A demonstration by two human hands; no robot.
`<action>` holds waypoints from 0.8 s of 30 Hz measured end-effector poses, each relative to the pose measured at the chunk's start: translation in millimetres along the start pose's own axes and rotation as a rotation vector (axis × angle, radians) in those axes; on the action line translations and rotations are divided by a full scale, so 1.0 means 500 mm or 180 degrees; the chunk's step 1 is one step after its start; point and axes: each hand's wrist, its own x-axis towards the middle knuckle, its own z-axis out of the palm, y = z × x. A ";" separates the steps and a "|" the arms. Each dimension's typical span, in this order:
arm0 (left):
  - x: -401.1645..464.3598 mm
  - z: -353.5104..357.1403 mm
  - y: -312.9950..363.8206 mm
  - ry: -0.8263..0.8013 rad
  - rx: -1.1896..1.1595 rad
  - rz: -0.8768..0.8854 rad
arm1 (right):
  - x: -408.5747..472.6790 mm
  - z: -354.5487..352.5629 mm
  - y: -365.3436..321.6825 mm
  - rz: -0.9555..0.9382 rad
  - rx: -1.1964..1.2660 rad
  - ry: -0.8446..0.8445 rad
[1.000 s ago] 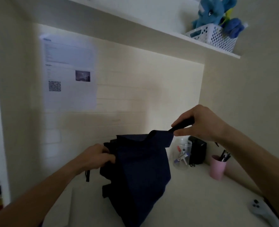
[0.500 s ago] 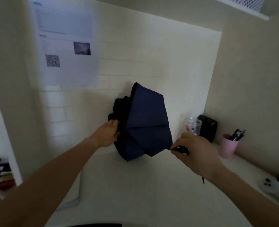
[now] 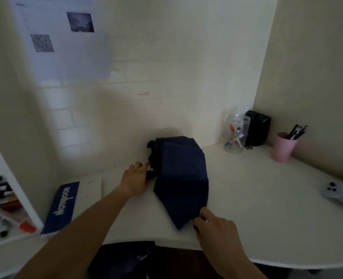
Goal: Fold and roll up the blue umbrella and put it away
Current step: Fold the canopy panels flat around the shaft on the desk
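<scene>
The dark blue umbrella (image 3: 181,178) lies collapsed on the white desk (image 3: 257,208), its loose canopy spread in flat folds that taper to a point near the front edge. My left hand (image 3: 136,178) rests at the canopy's far left side, fingers on the dark ribs and strap there. My right hand (image 3: 215,226) sits at the near tip with fingers curled around the handle end, which is mostly hidden under the hand.
A blue-and-white notebook (image 3: 72,204) lies left of the umbrella. At the back right stand a clear jar of markers (image 3: 236,135), a black box (image 3: 257,127) and a pink pen cup (image 3: 283,147). A grey controller (image 3: 336,195) lies at the right. Shelves (image 3: 3,206) hold stationery at left.
The umbrella has come down from mid-air in front of the wall onto the desk. Both hands lowered with it, the right one toward the front edge. The view has tilted downward.
</scene>
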 end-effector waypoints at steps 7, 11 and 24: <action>-0.230 -0.022 0.155 0.1384 -0.1132 0.1756 | -0.066 0.023 0.007 0.0261 0.0025 0.0221; -0.277 0.038 0.196 0.0605 -0.0638 0.2066 | -0.099 0.013 -0.001 0.0369 0.0178 0.0434; -0.342 0.015 0.155 0.0858 0.0506 0.2652 | -0.212 0.021 -0.088 0.0073 0.0518 0.0148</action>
